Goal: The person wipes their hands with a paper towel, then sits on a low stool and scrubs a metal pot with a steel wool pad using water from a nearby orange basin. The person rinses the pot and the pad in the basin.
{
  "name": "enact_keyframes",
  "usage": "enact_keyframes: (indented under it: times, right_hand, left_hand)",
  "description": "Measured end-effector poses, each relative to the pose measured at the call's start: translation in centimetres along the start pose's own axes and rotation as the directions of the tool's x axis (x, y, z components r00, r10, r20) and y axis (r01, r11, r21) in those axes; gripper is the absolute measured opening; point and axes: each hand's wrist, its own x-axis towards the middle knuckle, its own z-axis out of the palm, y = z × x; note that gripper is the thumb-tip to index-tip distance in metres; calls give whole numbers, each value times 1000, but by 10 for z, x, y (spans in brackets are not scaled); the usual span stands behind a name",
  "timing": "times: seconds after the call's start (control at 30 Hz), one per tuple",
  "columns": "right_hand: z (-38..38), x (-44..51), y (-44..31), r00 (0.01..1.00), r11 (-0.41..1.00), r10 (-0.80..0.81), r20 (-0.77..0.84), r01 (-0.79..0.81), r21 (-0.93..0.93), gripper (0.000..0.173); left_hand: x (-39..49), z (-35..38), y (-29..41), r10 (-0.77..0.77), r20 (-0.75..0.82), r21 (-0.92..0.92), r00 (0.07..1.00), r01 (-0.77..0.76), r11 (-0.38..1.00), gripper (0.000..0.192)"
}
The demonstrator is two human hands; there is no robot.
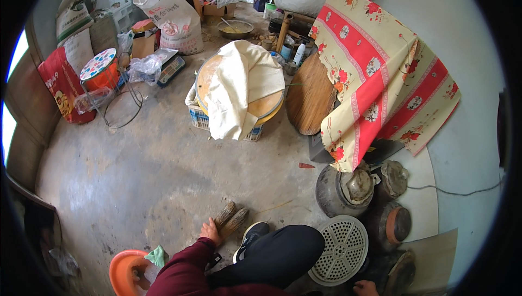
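Observation:
Low over the concrete floor, my left hand [210, 231] grips two short, rough brown pieces that look like bark-covered wood [231, 219]. They lie side by side, pointing away from me, just left of my dark shoe [253, 235]. Part of their near ends is hidden by the hand. My right hand [365, 288] shows only partly at the bottom edge, its fingers bent; whether it holds anything is not visible. Close to it is a round perforated steamer plate [341, 251], and dark lidded jars stand just beyond.
An orange basin [124, 273] with a green cloth [157, 256] on its rim stands left of my sleeve. Lidded pots [328, 192] line the right wall. Ahead are a cloth-draped round board [208, 80] on a crate, a floral cover [363, 51], and a stool [98, 64].

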Motion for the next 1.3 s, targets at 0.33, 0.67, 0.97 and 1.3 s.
enact_keyframes:
  times: [0.33, 0.67, 0.97, 1.3]
  right_hand:
    - [-4, 4, 1, 1000, 999, 12, 14, -12, 39, 24]
    - [-4, 6, -2, 999, 999, -41, -6, 41, 28, 25]
    - [-1, 2, 2, 999, 999, 27, -26, -26, 47, 26]
    - [1, -10, 13, 985, 986, 155, -78, -150, 71, 27]
  left_hand:
    - [-15, 11, 19, -70, -25, 168, 997, 73, 983, 116]
    - [-18, -39, -1, 13, 204, 177, 979, -50, 983, 119]
    - [1, -17, -8, 165, 157, -489, 974, -68, 870, 96]
    - [41, -141, 133, 556, -55, -794, 829, -374, 479, 63]
